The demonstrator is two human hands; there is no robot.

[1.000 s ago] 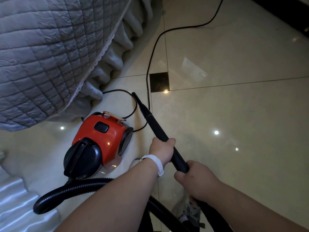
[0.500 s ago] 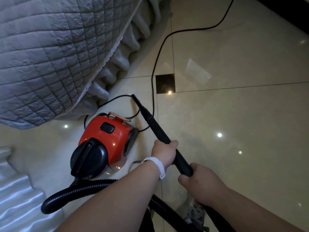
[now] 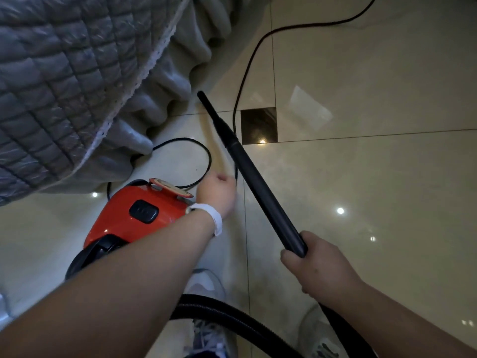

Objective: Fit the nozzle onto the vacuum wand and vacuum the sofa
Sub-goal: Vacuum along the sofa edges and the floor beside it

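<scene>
right grip (image 3: 318, 266) holds wand (image 3: 260, 187) lower end | nozzle (image 3: 216, 117) sits on wand tip | left grip (image 3: 216, 195) blurred, apart from wand, state cannot tell

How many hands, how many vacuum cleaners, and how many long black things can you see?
Hands: 2, the left hand and the right hand
Vacuum cleaners: 1, the red vacuum cleaner
Long black things: 3, the wand with its nozzle on the end, the hose and the power cord
Total: 6
</scene>
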